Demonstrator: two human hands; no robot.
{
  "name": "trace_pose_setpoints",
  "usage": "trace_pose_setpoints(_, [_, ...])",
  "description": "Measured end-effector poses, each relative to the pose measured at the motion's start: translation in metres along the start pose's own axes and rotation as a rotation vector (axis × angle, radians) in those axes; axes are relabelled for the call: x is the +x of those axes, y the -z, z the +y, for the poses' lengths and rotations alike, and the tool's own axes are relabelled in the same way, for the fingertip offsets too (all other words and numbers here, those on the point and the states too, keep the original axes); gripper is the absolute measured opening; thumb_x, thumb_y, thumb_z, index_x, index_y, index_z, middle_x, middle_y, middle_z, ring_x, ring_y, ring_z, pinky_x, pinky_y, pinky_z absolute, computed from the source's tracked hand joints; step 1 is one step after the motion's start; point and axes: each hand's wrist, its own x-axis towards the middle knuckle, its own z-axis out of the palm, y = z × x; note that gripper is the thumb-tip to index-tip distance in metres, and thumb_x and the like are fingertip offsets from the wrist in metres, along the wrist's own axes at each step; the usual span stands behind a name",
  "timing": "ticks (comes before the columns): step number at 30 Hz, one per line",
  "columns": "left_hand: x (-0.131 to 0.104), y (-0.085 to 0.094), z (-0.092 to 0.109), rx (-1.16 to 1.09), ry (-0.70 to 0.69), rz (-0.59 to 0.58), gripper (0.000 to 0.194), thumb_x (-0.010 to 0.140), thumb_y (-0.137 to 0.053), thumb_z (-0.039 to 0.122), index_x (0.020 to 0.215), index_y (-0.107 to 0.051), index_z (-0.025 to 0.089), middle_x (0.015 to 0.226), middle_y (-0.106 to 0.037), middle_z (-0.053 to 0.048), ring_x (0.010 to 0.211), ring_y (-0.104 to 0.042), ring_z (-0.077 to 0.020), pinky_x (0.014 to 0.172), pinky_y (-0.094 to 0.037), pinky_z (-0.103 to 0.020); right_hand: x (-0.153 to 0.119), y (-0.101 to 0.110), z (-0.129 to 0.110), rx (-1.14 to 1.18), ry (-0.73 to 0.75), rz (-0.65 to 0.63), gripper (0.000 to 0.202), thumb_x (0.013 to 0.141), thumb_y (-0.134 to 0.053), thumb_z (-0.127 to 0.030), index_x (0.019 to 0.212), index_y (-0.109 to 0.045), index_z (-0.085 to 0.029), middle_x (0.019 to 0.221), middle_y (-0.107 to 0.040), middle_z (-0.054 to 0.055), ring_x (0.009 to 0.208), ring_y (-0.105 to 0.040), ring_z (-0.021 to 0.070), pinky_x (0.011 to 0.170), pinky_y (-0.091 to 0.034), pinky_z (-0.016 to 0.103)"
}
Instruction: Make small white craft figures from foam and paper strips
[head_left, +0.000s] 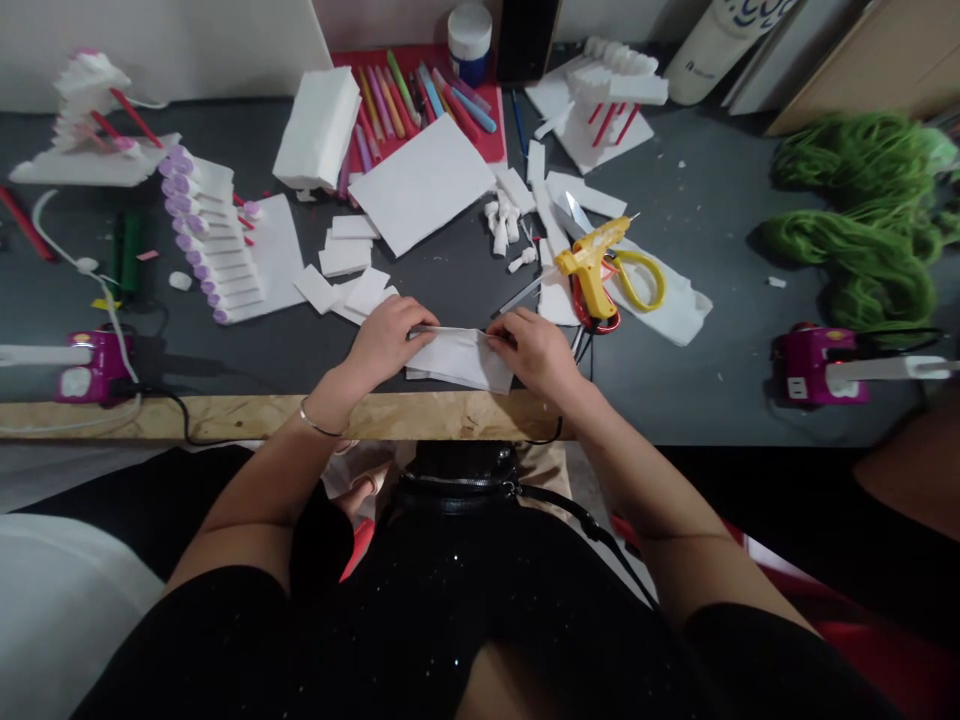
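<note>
A folded white paper sheet lies at the table's front edge between my hands. My left hand pinches its upper left corner, fingers closed. At the upper right corner, my right hand grips the paper between thumb and fingers. Small white cut pieces lie just beyond my left hand. To the right of my right hand rest a yellow glue gun and scissors with yellow handles, on top of white strips.
A white sheet, a white block and colored pens lie farther back. White models with red sticks stand on both sides. Green yarn is at right, and purple power sockets sit at both ends.
</note>
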Motion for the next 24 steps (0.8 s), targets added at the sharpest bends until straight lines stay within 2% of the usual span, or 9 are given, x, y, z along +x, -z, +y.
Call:
trace_pose_setpoints(5, [-0.004, -0.008, -0.012, 0.093, -0.174, 0.054, 0.028, 0.102, -0.051, 0.028, 0.097, -0.077, 0.02, 0.101, -0.074, -0.012, 0.099, -0.064, -0.0257, 0.087, -0.053, -0.041, -0.004, 0.001, 0.003, -0.216, 0.114, 0.02, 0.023, 0.1, -0.052, -0.019, 0.094, -0.073, -0.022, 0.095, -0.072, 0.01, 0.093, -0.062, 0.0244, 0.069, -0.043, 0.033])
trace_pose_setpoints(11, [-0.008, -0.009, -0.019, 0.221, -0.25, 0.099, 0.036, 0.106, -0.046, 0.032, 0.099, -0.079, 0.02, 0.096, -0.073, -0.013, 0.09, -0.062, -0.0246, 0.075, -0.05, -0.038, -0.01, 0.007, 0.013, -0.288, 0.292, -0.058, 0.033, 0.103, -0.044, -0.015, 0.108, -0.075, -0.021, 0.106, -0.073, 0.013, 0.099, -0.06, 0.0255, 0.074, -0.048, 0.036])
trace_pose_setpoints(17, [-0.014, -0.001, -0.012, 0.401, -0.334, 0.059, 0.044, 0.11, -0.033, 0.024, 0.108, -0.077, 0.021, 0.1, -0.075, -0.012, 0.093, -0.064, -0.0235, 0.076, -0.051, -0.037, -0.015, 0.009, 0.019, -0.317, 0.35, -0.055, 0.036, 0.104, -0.043, -0.015, 0.118, -0.075, -0.022, 0.107, -0.073, 0.012, 0.099, -0.06, 0.024, 0.077, -0.051, 0.035])
trace_pose_setpoints(24, [-0.014, -0.001, -0.015, 0.458, -0.356, 0.082, 0.042, 0.108, -0.036, 0.018, 0.098, -0.077, 0.021, 0.102, -0.077, -0.013, 0.094, -0.066, -0.0239, 0.077, -0.053, -0.038, -0.016, 0.009, 0.018, -0.315, 0.333, -0.044, 0.037, 0.103, -0.041, -0.013, 0.113, -0.076, -0.02, 0.104, -0.073, 0.013, 0.097, -0.06, 0.0252, 0.078, -0.053, 0.038])
